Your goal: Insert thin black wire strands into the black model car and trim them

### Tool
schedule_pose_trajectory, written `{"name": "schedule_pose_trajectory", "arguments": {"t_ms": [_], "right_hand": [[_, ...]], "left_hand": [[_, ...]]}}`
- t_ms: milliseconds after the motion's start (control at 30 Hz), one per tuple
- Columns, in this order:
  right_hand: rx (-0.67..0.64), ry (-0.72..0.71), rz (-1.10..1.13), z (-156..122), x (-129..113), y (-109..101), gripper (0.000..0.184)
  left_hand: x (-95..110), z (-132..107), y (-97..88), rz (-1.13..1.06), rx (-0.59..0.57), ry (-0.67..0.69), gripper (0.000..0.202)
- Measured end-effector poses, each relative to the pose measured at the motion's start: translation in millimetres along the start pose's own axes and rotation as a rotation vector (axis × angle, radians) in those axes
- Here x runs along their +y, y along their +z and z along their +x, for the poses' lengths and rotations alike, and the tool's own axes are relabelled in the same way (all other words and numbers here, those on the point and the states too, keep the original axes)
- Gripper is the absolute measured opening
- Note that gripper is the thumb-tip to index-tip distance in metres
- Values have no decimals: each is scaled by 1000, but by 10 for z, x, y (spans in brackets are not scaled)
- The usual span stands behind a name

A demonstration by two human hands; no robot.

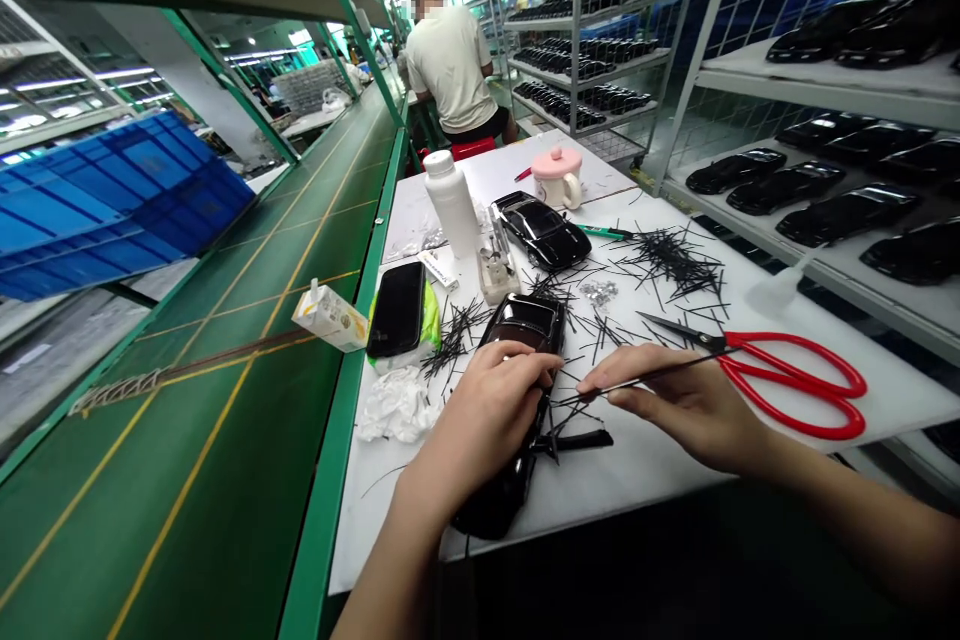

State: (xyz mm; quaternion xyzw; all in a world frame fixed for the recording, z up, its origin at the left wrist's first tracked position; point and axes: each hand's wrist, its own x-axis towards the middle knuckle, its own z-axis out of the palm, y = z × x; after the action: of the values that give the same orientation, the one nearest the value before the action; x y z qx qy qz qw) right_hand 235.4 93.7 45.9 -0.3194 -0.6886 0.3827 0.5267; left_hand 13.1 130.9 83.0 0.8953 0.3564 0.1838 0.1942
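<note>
Left hand curls around black model car, long axis pointing forward, right hand pinching thin black rod just beside it

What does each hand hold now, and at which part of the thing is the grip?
The left hand grips a black model car around its middle. The right hand pinches a thin black rod near one end, between thumb and fingers.

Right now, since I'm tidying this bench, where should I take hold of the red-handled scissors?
Take the red loop handles from above on the right side. The scissors lie flat on the white board, handles outward to the right, while the blades point left towards the right hand and the black strands.
</note>
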Motion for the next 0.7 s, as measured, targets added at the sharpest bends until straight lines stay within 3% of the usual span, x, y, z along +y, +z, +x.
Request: {"name": "schedule_pose_trajectory", "arguments": {"t_ms": [167,267,333,400,533,600,700], "right_hand": [[92,-6,12,13,-21,-134,13],[200,1,62,39,-46,-373,7],[222,116,0,65,-59,-563,14],[92,267,-248,83,-51,-725,25],[-393,420,-807,80,53,-866,29],[-484,434,-962,101,128,-874,26],[-508,360,-1100,240,235,-880,27]], "left_hand": [[-88,44,-16,-114,45,-31,15],[-131,4,10,-210,72,-94,12],[-137,-28,27,-275,85,-167,13],[-119,-54,29,-353,115,-222,14],[-42,-79,-16,-535,162,-289,16],[-15,-87,-34,-624,172,-308,15],[-13,-102,-23,-727,190,-316,13]]}}
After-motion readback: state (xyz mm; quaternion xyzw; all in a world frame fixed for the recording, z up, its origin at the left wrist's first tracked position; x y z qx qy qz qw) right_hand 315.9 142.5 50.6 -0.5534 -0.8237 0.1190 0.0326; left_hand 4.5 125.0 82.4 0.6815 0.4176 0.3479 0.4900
